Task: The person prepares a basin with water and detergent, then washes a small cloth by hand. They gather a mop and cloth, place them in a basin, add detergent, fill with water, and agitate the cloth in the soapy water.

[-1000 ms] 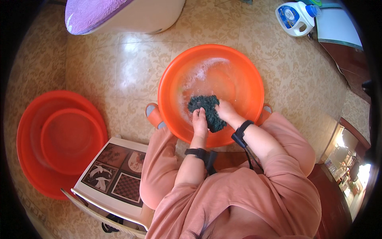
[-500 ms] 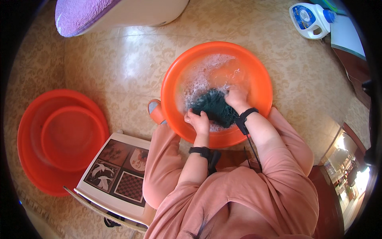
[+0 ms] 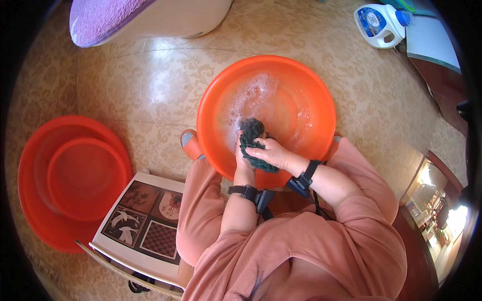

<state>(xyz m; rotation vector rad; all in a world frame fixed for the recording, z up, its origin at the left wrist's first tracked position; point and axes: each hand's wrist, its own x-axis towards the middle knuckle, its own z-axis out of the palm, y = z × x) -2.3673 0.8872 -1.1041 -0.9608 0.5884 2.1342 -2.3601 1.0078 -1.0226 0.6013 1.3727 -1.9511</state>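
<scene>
A dark green cloth (image 3: 252, 129) is bunched into a compact wad over the near part of an orange basin (image 3: 319, 95). My left hand (image 3: 242, 159) closes on its left side, with most of the fingers hidden behind the cloth. From the right, my right hand (image 3: 275, 152) grips the wad, thumb and fingers pressed into it. Sudsy water (image 3: 258, 90) lies in the basin, with foam mostly toward the left and far side. Each wrist wears a black strap with a small device.
Red basins (image 3: 30, 210), one inside the other, stand at left. Near them is a chair (image 3: 170, 198) with a patterned seat. A white detergent bottle (image 3: 376, 22) with a blue cap is far right. An orange slipper (image 3: 191, 145) shows beside the basin. A purple fuzzy cover (image 3: 103, 20) is far left.
The cloth was spread in the suds between my hands; now it is gathered into a tight wad. My right hand has come left and nearer, beside my left hand.
</scene>
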